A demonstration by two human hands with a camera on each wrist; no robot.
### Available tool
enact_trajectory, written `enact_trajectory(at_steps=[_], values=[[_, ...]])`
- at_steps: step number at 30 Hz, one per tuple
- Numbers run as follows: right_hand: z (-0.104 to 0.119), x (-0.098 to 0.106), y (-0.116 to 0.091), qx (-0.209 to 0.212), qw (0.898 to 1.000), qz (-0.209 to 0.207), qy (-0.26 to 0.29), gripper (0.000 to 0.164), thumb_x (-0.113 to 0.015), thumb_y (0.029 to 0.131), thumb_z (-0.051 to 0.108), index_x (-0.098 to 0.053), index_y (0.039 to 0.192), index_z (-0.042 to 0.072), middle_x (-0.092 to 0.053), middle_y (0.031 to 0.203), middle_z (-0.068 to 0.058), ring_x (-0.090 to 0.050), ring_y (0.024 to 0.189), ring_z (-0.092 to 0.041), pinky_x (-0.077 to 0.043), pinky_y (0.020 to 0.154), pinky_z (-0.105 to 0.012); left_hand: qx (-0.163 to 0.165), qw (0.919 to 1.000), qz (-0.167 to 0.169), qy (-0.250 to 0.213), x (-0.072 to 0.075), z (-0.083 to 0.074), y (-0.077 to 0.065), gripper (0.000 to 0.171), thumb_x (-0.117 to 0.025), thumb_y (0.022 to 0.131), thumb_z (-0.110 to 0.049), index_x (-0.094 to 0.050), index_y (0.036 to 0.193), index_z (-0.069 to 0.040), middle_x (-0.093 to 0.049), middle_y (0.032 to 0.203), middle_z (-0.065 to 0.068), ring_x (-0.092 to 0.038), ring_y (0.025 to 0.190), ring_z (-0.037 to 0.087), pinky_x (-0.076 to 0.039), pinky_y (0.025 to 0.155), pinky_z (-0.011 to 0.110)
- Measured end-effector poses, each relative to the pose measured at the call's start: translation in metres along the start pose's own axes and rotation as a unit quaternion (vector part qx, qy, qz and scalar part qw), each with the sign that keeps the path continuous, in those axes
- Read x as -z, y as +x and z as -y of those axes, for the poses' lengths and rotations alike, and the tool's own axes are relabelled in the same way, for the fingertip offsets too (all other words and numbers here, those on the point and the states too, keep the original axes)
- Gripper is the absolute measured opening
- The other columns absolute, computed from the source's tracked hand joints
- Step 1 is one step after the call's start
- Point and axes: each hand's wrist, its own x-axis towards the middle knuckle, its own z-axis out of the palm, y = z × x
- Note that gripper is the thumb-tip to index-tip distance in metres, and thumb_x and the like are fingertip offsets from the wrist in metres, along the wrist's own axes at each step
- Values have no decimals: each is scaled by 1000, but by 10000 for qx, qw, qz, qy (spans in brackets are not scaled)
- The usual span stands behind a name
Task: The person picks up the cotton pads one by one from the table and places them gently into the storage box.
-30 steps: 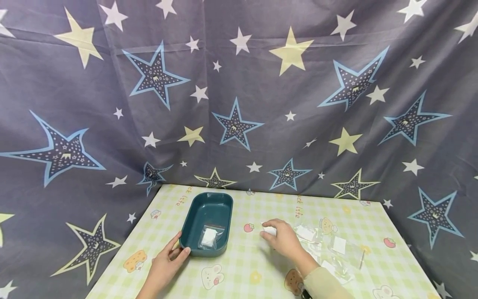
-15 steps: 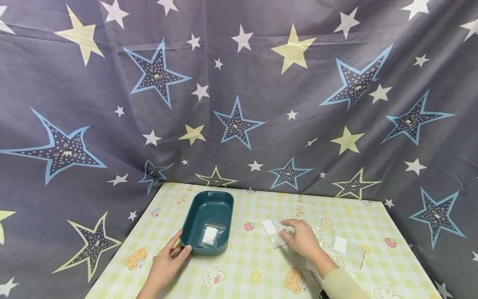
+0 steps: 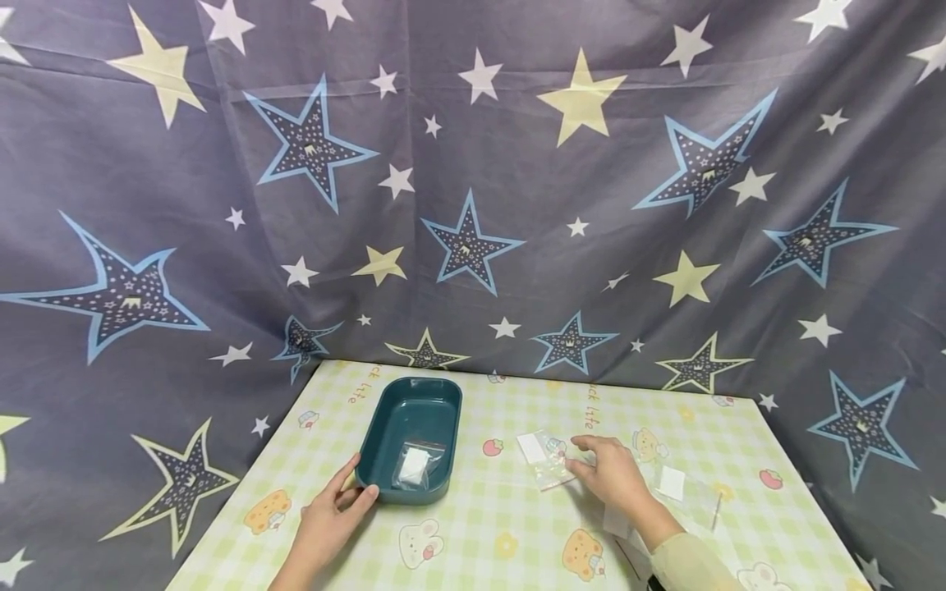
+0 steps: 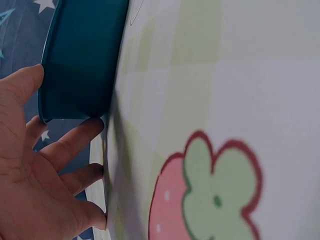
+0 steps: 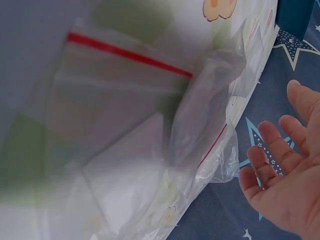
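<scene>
A deep teal plastic box [image 3: 409,417] stands at the left of the table, with a small clear zip bag [image 3: 412,466] holding a white piece inside it. My left hand [image 3: 332,519] holds the box's near left corner between thumb and fingers; in the left wrist view the thumb lies against the rim. Beside my right hand [image 3: 612,474], another clear zip bag [image 3: 534,450] with a white piece lies on the table. In the right wrist view the right fingers [image 5: 274,145] are loosely spread with nothing between them.
More clear zip bags lie to the right, one with a white piece [image 3: 671,483] and a red zip line. In the right wrist view a red-topped bag [image 5: 120,125] fills the foreground. A star-patterned cloth [image 3: 473,164] hangs behind the checked table [image 3: 510,521].
My right hand has let go of the zip bag, leaving it flat on the table, and drawn back to the right. The left hand stays at the box.
</scene>
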Motion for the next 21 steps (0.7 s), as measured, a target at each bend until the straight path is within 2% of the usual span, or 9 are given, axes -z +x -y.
enact_trajectory(at_steps=[9,15,21], values=[[3,-7,7,57,9999,6,-95,46,-81,96,27,-72,136,6,-79,121,-14,-69,121,-45,-50,108,-66,33,10000,-15,-23,1,-2,-2,88,-68,98,-66,-35,170,-28,-72,139,17,-42,152,51,-7,118,89],[3,-18,14,136,9991,58,-406,49,-82,94,29,-71,137,7,-80,119,-11,-71,117,-43,-50,106,-64,21,10000,-26,12,0,-3,-3,89,-68,97,-67,-35,170,-27,-72,138,16,-44,151,51,-8,117,89],[11,-20,19,190,9974,206,-659,55,-85,92,33,-70,139,8,-80,119,-10,-70,118,-44,-50,104,-64,71,10000,5,0,1,-4,-3,89,-67,97,-68,-35,170,-28,-72,139,16,-44,151,51,-11,118,88]])
